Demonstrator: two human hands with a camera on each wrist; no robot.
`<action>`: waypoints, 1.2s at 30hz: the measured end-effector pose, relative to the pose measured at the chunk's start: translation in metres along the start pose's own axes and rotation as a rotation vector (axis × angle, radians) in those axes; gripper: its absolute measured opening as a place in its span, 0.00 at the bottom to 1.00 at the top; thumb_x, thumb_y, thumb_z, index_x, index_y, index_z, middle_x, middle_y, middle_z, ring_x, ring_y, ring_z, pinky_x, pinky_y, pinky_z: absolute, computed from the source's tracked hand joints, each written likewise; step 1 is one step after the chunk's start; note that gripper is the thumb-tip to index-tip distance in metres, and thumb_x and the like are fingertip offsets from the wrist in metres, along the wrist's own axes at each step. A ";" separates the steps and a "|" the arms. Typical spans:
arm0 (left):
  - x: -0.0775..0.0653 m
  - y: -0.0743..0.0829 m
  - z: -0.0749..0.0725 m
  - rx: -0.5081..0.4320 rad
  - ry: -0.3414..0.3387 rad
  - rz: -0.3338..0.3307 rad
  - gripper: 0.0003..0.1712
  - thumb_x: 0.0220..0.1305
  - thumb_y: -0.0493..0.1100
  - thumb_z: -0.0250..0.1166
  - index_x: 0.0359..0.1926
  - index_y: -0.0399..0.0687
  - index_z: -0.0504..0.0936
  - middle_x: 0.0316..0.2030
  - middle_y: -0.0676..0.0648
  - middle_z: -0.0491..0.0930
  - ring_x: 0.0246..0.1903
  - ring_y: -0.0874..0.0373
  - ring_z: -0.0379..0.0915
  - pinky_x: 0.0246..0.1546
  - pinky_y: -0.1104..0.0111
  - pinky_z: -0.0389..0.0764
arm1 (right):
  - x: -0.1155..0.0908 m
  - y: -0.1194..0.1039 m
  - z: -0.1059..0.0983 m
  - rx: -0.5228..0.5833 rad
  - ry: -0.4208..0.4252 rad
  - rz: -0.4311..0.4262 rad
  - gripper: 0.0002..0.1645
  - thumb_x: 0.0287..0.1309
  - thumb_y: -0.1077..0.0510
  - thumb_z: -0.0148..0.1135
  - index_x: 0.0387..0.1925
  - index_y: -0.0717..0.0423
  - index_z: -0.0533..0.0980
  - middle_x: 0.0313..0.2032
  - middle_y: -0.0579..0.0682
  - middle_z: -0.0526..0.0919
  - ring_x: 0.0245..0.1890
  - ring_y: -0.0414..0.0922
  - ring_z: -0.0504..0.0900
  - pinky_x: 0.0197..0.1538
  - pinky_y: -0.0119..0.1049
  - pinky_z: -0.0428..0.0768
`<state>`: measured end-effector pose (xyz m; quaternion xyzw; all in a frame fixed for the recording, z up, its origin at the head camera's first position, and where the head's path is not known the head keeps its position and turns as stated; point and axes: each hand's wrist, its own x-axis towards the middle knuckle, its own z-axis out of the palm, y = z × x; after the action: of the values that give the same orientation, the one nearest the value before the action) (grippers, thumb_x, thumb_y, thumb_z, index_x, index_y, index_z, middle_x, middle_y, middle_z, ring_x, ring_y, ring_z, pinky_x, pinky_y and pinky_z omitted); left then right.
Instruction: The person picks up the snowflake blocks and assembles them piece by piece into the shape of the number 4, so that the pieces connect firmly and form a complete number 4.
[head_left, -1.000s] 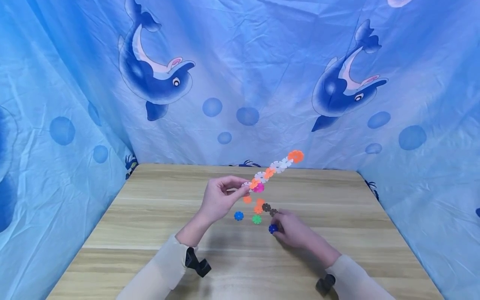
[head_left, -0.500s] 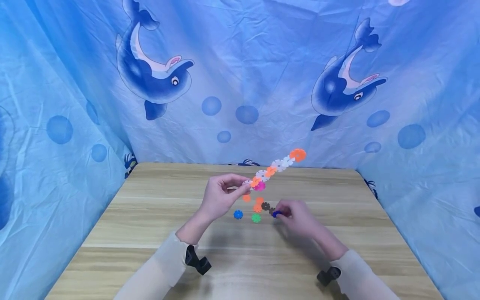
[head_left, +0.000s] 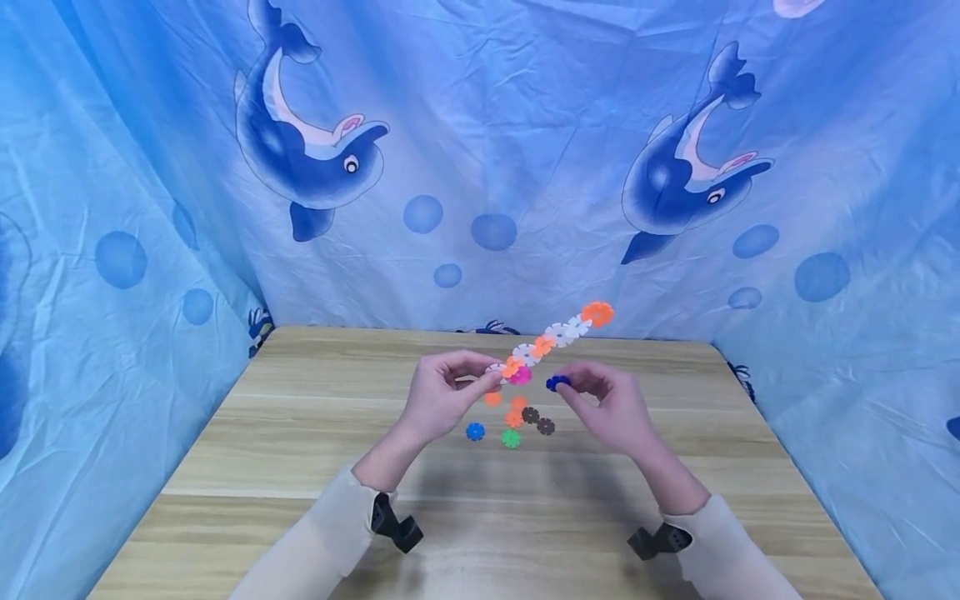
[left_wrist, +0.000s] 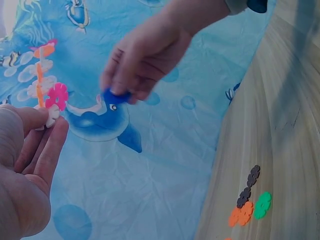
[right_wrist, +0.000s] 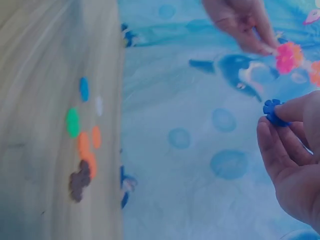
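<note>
Between thumb and fingers, my left hand (head_left: 442, 396) pinches the white end of a chain of snowflake discs (head_left: 558, 334). The chain slants up to the right in white and orange, with an orange disc (head_left: 597, 314) at its far tip. A pink disc (left_wrist: 57, 96) is joined near the held end. My right hand (head_left: 611, 408) holds a dark blue snowflake disc (right_wrist: 272, 111) by its edge, raised above the table and a short gap to the right of the chain. In the left wrist view this blue disc is blurred.
Loose discs lie on the wooden table (head_left: 300, 467) below the hands: blue (head_left: 476, 432), green (head_left: 511, 438), several orange (head_left: 514, 418) and two brown (head_left: 546, 427). A white disc (right_wrist: 99, 106) shows in the right wrist view. A dolphin-print curtain (head_left: 525, 125) hangs behind the table.
My right hand has picked the dark blue disc off the table beside the brown ones and lifted it up toward the chain. The left hand stays nearly still with the chain.
</note>
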<state>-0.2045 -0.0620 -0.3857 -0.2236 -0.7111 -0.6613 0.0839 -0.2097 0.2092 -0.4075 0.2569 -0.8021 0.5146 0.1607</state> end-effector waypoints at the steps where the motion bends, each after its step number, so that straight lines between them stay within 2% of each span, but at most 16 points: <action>1: 0.000 0.000 0.000 0.003 0.001 0.000 0.09 0.66 0.34 0.74 0.47 0.36 0.91 0.42 0.35 0.92 0.34 0.58 0.92 0.42 0.63 0.93 | 0.001 -0.003 0.000 0.021 0.013 -0.015 0.10 0.62 0.70 0.73 0.44 0.58 0.87 0.37 0.55 0.92 0.35 0.39 0.91 0.43 0.31 0.91; 5: 0.000 -0.001 0.000 0.010 0.000 0.004 0.09 0.67 0.35 0.74 0.47 0.37 0.91 0.42 0.36 0.92 0.35 0.58 0.92 0.42 0.63 0.93 | 0.005 -0.013 0.002 0.088 0.040 -0.062 0.12 0.61 0.73 0.73 0.45 0.61 0.87 0.38 0.60 0.92 0.35 0.42 0.93 0.41 0.33 0.92; 9: 0.000 -0.001 0.000 0.007 -0.005 0.010 0.09 0.67 0.35 0.74 0.47 0.37 0.91 0.42 0.36 0.92 0.35 0.58 0.92 0.43 0.63 0.93 | 0.007 -0.020 0.005 0.137 0.047 -0.083 0.12 0.60 0.75 0.72 0.45 0.64 0.86 0.39 0.64 0.92 0.36 0.39 0.93 0.40 0.34 0.92; 13: 0.001 -0.001 0.000 0.008 -0.010 0.016 0.09 0.68 0.35 0.73 0.47 0.37 0.91 0.42 0.35 0.92 0.35 0.60 0.92 0.43 0.63 0.93 | 0.009 -0.023 0.008 0.148 0.044 -0.093 0.12 0.59 0.75 0.72 0.44 0.64 0.86 0.39 0.64 0.92 0.36 0.36 0.92 0.42 0.34 0.92; 21: 0.001 -0.002 -0.001 -0.008 -0.015 0.031 0.09 0.68 0.34 0.73 0.47 0.35 0.90 0.42 0.34 0.91 0.35 0.60 0.92 0.43 0.62 0.93 | 0.012 -0.025 0.012 0.156 0.021 -0.133 0.11 0.60 0.75 0.71 0.44 0.65 0.86 0.39 0.64 0.91 0.36 0.42 0.93 0.43 0.34 0.92; 28: 0.001 -0.003 0.000 -0.008 -0.021 0.044 0.08 0.68 0.33 0.73 0.47 0.34 0.90 0.42 0.34 0.91 0.36 0.60 0.92 0.42 0.63 0.93 | 0.013 -0.029 0.014 0.125 0.024 -0.143 0.10 0.58 0.76 0.72 0.41 0.66 0.86 0.38 0.63 0.91 0.37 0.34 0.92 0.43 0.33 0.92; 36: -0.001 -0.004 0.000 0.008 -0.021 0.042 0.08 0.67 0.34 0.74 0.45 0.36 0.91 0.41 0.35 0.92 0.35 0.59 0.92 0.42 0.57 0.93 | 0.011 -0.033 0.015 0.090 0.028 -0.122 0.08 0.57 0.75 0.74 0.38 0.65 0.87 0.36 0.62 0.92 0.36 0.32 0.91 0.41 0.31 0.92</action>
<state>-0.2058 -0.0624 -0.3899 -0.2450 -0.7096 -0.6543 0.0912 -0.1991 0.1816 -0.3836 0.3050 -0.7589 0.5427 0.1911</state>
